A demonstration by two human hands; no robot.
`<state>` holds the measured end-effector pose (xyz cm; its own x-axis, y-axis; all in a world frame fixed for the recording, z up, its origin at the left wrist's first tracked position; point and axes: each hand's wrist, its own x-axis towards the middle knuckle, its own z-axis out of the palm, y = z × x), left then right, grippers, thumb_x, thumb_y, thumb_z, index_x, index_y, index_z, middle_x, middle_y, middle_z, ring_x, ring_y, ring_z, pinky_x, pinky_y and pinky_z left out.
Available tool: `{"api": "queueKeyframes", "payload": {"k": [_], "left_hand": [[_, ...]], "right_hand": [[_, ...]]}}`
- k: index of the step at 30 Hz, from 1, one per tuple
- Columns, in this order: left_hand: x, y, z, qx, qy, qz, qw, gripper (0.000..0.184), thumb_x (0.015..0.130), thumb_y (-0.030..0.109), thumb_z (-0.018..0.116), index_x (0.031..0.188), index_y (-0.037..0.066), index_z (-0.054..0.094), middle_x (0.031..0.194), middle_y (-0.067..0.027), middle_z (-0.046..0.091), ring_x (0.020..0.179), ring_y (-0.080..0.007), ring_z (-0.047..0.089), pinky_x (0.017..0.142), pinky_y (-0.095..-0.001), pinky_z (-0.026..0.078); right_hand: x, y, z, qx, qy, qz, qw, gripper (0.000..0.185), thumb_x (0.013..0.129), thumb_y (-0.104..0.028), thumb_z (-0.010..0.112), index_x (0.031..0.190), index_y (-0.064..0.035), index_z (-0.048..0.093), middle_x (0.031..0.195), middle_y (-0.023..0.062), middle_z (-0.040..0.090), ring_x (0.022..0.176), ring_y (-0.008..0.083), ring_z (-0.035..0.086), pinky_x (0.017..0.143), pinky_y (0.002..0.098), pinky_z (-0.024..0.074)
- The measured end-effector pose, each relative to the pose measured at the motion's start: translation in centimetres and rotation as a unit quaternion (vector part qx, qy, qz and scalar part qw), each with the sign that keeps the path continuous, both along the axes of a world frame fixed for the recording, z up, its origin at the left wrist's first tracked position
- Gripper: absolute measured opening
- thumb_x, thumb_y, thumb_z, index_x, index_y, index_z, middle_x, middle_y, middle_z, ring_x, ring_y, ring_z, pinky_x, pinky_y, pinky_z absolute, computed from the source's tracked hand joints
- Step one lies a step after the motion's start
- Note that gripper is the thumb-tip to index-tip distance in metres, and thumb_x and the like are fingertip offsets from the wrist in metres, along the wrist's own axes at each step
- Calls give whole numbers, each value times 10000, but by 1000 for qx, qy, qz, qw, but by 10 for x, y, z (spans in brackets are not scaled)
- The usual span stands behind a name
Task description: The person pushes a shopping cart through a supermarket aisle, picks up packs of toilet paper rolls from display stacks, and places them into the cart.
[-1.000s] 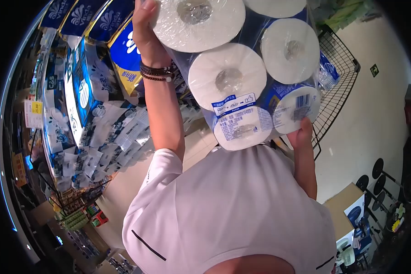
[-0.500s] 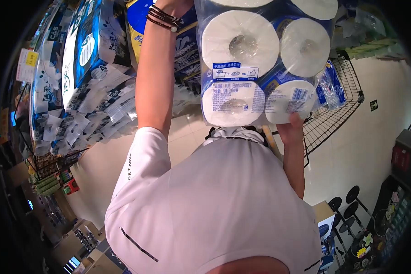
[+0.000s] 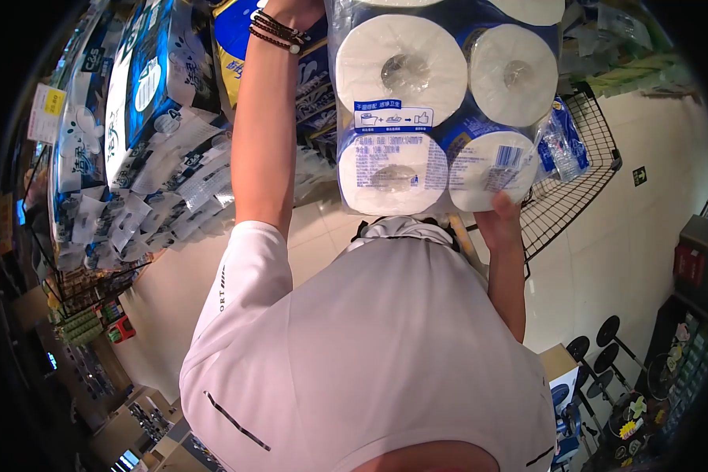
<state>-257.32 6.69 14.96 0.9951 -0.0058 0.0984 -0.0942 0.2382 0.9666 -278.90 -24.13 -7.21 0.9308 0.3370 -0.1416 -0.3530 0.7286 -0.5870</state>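
Note:
A large clear-wrapped pack of toilet paper (image 3: 401, 71) is held up in front of my chest, with several white roll ends showing through its printed film. My right hand (image 3: 497, 222) grips its lower right corner, thumb on the near face and the other fingers hidden behind. My left hand (image 3: 295, 11) reaches to the top edge of the view, left of the pack. Its fingers are out of sight, so what it touches cannot be seen. Beaded bracelets (image 3: 277, 33) circle that wrist.
Blue and white tissue packs (image 3: 161, 94) are stacked on the left, with a price tag (image 3: 47, 110) beside them. A black wire cart (image 3: 578, 185) on the right holds a blue package (image 3: 562, 145). Pans (image 3: 606, 358) are displayed at lower right.
The pack has shifted slightly left and up in the view. My right hand keeps its grip on the corner, and my left forearm has moved a little left.

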Motion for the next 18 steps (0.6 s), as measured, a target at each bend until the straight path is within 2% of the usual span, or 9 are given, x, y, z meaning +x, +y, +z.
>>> {"api": "queueKeyframes", "payload": {"k": [7,13,16,18], "left_hand": [[0,-3,-1,-27,5,-45,999,391,899,395,668,1140,89,647,1087,-30,677,1013,-172,654,904,-325,530],[7,5,-11,4,-19,-1,1000,370,909,377,655,1134,83,650,1063,-33,689,971,-176,662,901,-328,532],[0,4,-9,-10,10,-52,999,389,915,371,649,1159,67,650,1111,-52,694,1007,-182,665,917,-333,528],[0,6,-14,-2,0,-42,999,423,909,375,659,1186,55,646,1143,-63,695,1048,-189,663,929,-340,528]], "right_hand": [[-4,-2,6,-16,1,-4,1000,875,742,-348,874,1435,-91,406,1347,64,550,1252,237,548,1088,437,450],[-7,-10,9,-21,8,9,1000,880,736,-322,883,1435,-87,402,1353,66,541,1254,241,545,1085,436,454],[-9,-11,6,9,33,-20,999,845,732,-139,861,1426,-22,394,1308,91,560,1202,229,574,1035,388,490],[-5,-13,-2,-23,6,1,1000,835,730,-105,845,1426,-15,393,1315,92,557,1198,218,573,1032,371,485]]}}
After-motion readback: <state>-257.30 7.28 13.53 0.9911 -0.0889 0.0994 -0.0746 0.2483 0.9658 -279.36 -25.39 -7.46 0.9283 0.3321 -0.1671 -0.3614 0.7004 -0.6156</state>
